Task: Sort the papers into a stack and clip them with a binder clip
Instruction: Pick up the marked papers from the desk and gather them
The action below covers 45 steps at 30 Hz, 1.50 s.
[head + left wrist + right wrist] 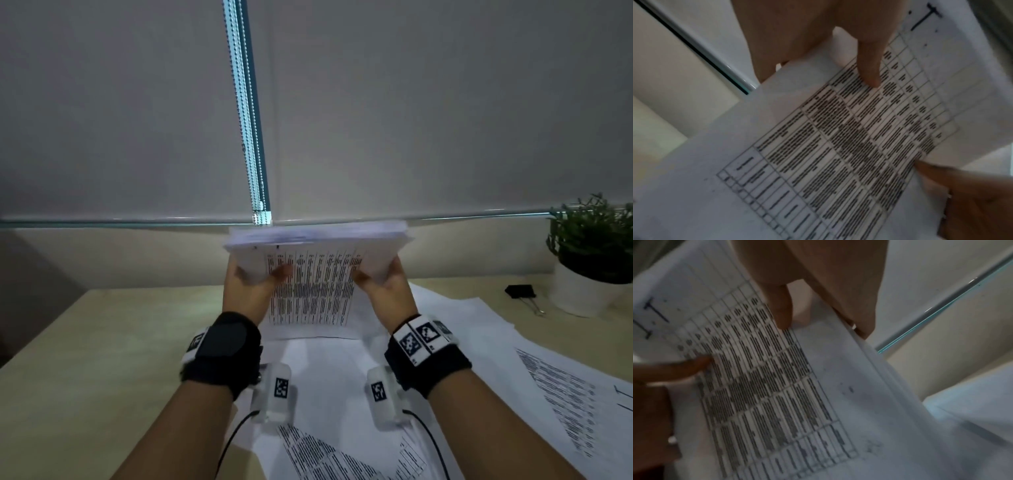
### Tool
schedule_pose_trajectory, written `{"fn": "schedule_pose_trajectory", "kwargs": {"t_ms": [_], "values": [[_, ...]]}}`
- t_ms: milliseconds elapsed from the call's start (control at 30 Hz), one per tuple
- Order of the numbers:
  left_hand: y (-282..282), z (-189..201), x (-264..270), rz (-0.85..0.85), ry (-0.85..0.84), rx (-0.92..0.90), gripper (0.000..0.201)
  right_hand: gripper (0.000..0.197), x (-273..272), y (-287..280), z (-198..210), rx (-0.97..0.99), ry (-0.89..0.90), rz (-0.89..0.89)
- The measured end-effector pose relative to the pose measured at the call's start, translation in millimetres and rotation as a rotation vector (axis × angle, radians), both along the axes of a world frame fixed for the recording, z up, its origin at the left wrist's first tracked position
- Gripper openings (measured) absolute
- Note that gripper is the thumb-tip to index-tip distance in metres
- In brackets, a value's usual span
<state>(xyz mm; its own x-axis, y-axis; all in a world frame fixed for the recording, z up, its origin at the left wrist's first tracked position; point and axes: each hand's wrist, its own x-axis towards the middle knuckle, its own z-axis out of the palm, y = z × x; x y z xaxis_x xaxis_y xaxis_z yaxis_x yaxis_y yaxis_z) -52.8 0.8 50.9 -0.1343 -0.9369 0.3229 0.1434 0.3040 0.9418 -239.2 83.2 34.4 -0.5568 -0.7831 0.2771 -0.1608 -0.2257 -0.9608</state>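
Observation:
A stack of printed papers (310, 284) with a table of black text stands upright above the desk, held from both sides. My left hand (251, 281) grips its left edge, thumb on the printed face; my right hand (380, 284) grips the right edge the same way. The left wrist view has the paper stack (838, 146) with my left thumb (869, 65) pressed on the table; the right wrist view has the stack (777, 378) under my right thumb (781, 309). A black binder clip (520, 292) lies on the desk at the far right, apart from both hands.
More loose printed sheets (513, 377) lie spread over the light wooden desk (102, 342) under and to the right of my arms. A potted plant (592, 253) in a white pot stands at the back right, just behind the clip. A window blind fills the background.

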Motion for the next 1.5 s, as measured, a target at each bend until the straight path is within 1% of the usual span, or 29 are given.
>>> {"fn": "schedule_pose_trajectory", "kwargs": {"t_ms": [100,167,267,333,367,433,500,533,567,600,633,667,700,767,800,833,867,933,967,1000,1033,1067,1100,1167,1233,1333,1400,1433,1500], "values": [[-3,14,-2,-0.019,0.011,-0.020,0.053,0.030,-5,-4,16,-0.014,-0.042,-0.051],[-4,14,0,-0.016,0.013,-0.027,0.053,0.030,-6,0,19,-0.038,-0.064,-0.071],[3,0,-2,-0.042,-0.037,-0.002,0.056,0.029,-1,7,10,0.015,-0.077,-0.052],[3,-5,-5,0.000,-0.075,-0.007,0.042,0.028,1,5,10,0.050,-0.064,-0.067],[3,-1,-7,0.039,-0.083,-0.020,0.035,0.032,0,4,14,0.043,-0.069,-0.078],[1,13,-6,0.106,-0.048,-0.033,0.030,0.051,-3,4,22,0.009,-0.091,-0.125],[-5,24,-3,0.167,0.058,-0.006,0.030,0.070,-10,8,16,-0.018,-0.203,-0.212],[-6,29,0,0.195,0.138,0.033,0.030,0.078,-12,12,7,-0.009,-0.306,-0.230],[-7,33,1,0.222,0.235,0.080,0.032,0.085,-10,15,-1,0.010,-0.443,-0.193],[-9,32,0,0.237,0.330,0.135,0.037,0.088,-6,16,-8,0.028,-0.594,-0.102],[-8,30,-3,0.237,0.404,0.200,0.046,0.088,-1,15,-14,0.047,-0.708,0.021],[-4,27,-8,0.224,0.458,0.268,0.053,0.086,3,12,-18,0.051,-0.770,0.130],[-2,22,-12,0.200,0.495,0.334,0.054,0.079,7,9,-18,0.024,-0.783,0.183],[4,13,-15,0.134,0.534,0.414,0.048,0.052,7,5,-10,-0.104,-0.739,0.136],[4,10,-10,0.124,0.523,0.409,0.051,0.043,3,6,-2,-0.161,-0.682,0.093],[3,8,-3,0.136,0.492,0.383,0.056,0.039,-4,9,5,-0.212,-0.592,0.058],[-2,5,8,0.177,0.438,0.324,0.059,0.037,-13,13,14,-0.245,-0.483,0.032],[-13,6,29,0.244,0.288,0.167,0.068,0.036,-29,22,28,-0.227,-0.298,-0.011],[-17,7,36,0.231,0.193,0.099,0.072,0.037,-34,25,32,-0.204,-0.232,-0.007],[-20,6,38,0.174,0.102,0.058,0.071,0.036,-37,26,33,-0.174,-0.174,0.011],[-19,4,36,0.114,0.001,0.027,0.064,0.036,-37,27,32,-0.136,-0.127,0.028],[-17,0,34,0.077,-0.084,0.026,0.056,0.036,-35,26,28,-0.094,-0.105,0.044],[-14,-7,30,0.068,-0.121,0.037,0.051,0.038,-32,24,20,-0.054,-0.105,0.057],[-11,-29,28,0.082,-0.127,0.096,0.053,0.045,-26,21,-1,0.026,-0.130,0.065],[-3,-42,26,0.099,-0.147,0.121,0.048,0.043,-20,19,-14,0.082,-0.164,0.056],[-1,-43,22,0.150,-0.151,0.106,0.039,0.036,-14,15,-9,0.092,-0.154,0.032],[-7,-35,25,0.164,-0.119,0.085,0.043,0.032,-16,13,2,0.039,-0.148,0.020],[-10,-31,28,0.157,-0.101,0.070,0.048,0.031,-19,13,7,0.008,-0.159,0.013],[-16,-29,34,0.134,-0.083,0.054,0.061,0.037,-22,14,8,-0.015,-0.188,0.001]]}}
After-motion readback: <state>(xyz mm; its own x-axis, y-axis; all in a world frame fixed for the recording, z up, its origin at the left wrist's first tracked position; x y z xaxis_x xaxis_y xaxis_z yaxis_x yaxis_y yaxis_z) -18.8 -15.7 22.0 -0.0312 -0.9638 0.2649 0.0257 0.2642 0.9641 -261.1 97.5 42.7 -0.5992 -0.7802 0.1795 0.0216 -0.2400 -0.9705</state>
